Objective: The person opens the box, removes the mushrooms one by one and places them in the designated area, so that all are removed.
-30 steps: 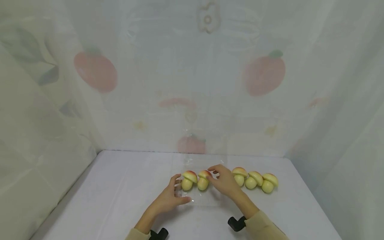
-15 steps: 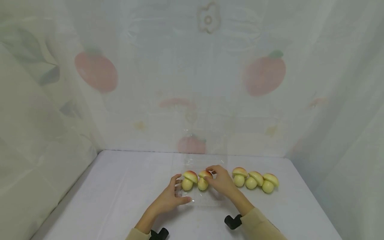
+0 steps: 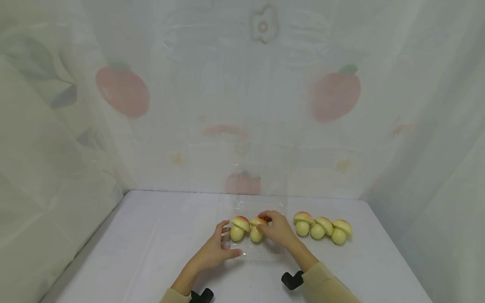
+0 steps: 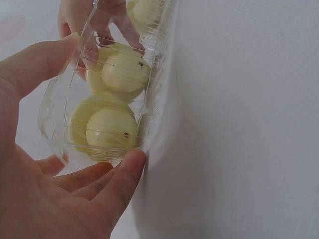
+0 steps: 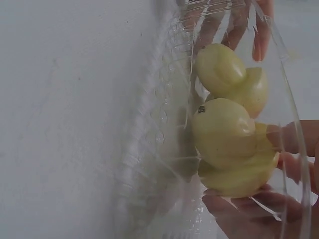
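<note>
A clear plastic clamshell box (image 3: pixel 261 253) lies on the table with two toy mushrooms inside, pale yellow with red-tinged caps. My left hand (image 3: pixel 215 252) holds its left end, thumb at the near rim and fingers around the side wall. Next to that hand is the left mushroom (image 4: pixel 110 130). My right hand (image 3: pixel 279 229) reaches into the box and grips the other mushroom (image 5: pixel 224 134) by its cap, thumb on one side and fingers on the other. In the wrist views both mushrooms show through the clear wall, stems facing the near side, close beside each other.
Right of the box stand three more toy mushrooms (image 3: pixel 317 227) in a row on the white table (image 3: pixel 151 235). The box's clear lid (image 3: pixel 273 181) rises behind it. Pale fruit-printed curtains (image 3: pixel 242 105) enclose the table at the back and both sides.
My right hand has shifted slightly left and its fingers have closed in on the right mushroom's cap. The left hand and the other mushrooms have stayed put.
</note>
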The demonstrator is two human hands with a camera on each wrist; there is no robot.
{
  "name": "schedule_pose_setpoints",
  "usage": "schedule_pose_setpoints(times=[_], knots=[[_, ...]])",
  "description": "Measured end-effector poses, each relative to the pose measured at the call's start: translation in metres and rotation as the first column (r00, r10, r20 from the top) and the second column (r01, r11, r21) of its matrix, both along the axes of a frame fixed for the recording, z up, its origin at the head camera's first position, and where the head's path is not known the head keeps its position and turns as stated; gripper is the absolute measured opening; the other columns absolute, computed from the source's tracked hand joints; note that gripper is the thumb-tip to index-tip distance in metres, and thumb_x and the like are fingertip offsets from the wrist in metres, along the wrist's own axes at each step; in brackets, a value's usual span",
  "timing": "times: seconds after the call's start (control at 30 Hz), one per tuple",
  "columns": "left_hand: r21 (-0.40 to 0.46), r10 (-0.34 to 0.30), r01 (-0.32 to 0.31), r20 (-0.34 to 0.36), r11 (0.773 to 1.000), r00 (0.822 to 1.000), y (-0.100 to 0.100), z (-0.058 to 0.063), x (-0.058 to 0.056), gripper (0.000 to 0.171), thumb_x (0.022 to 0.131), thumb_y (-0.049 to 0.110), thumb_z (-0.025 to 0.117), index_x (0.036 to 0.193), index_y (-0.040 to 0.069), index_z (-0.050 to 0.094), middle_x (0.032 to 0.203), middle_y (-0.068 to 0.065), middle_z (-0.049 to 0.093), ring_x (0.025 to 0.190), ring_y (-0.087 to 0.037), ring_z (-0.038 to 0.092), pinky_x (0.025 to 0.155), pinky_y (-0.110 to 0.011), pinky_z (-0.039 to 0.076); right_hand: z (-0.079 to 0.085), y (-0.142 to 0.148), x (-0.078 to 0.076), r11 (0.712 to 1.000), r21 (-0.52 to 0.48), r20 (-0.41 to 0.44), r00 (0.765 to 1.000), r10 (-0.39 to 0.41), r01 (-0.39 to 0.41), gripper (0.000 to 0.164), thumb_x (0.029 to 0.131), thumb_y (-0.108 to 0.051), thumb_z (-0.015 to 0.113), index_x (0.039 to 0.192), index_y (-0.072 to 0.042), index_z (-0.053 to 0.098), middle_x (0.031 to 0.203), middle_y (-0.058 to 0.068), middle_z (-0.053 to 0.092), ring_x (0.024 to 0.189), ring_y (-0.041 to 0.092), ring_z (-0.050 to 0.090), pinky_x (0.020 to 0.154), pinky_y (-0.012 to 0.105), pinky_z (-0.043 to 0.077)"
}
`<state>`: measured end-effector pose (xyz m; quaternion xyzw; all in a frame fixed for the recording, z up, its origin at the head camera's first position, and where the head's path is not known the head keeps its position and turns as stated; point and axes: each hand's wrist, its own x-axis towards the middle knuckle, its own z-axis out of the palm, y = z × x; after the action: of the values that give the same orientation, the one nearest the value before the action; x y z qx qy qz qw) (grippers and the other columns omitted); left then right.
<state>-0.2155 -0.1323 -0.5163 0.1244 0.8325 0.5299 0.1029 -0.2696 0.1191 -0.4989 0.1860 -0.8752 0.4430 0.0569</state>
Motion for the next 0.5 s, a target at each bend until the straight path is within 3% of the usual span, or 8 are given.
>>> schedule_pose_setpoints(times=[0.13,0.5], knots=[[-0.001,-0.001,0.001,-0.006,1.0,1.0,0.0,0.0,0.0,0.105,0.083,0.03,0.086,0.159,0.009,0.017,0.155,-0.028,0.036,0.13,-0.046,0.051,0.097,-0.055,0.051,0.003,0.002,0.003,1.0,0.025,-0.001,1.0,-0.009,0.009,0.027,0.085,-0.01,0.077,0.111,-0.005,0.073,0.107,0.006,0.071,0.101,0.028,0.066,0.09,0.046,0.052],[-0.016,-0.006,0.006,-0.019,1.0,1.0,-0.001,0.0,-0.001,0.106,0.083,0.034,0.086,0.158,0.007,0.017,0.154,-0.03,0.035,0.128,-0.046,0.053,0.096,-0.054,0.051,0.019,0.007,0.013,1.0,-0.021,0.02,1.0,-0.022,0.022,0.028,0.085,-0.012,0.076,0.113,-0.009,0.073,0.108,0.003,0.07,0.105,0.025,0.064,0.095,0.051,0.05]])
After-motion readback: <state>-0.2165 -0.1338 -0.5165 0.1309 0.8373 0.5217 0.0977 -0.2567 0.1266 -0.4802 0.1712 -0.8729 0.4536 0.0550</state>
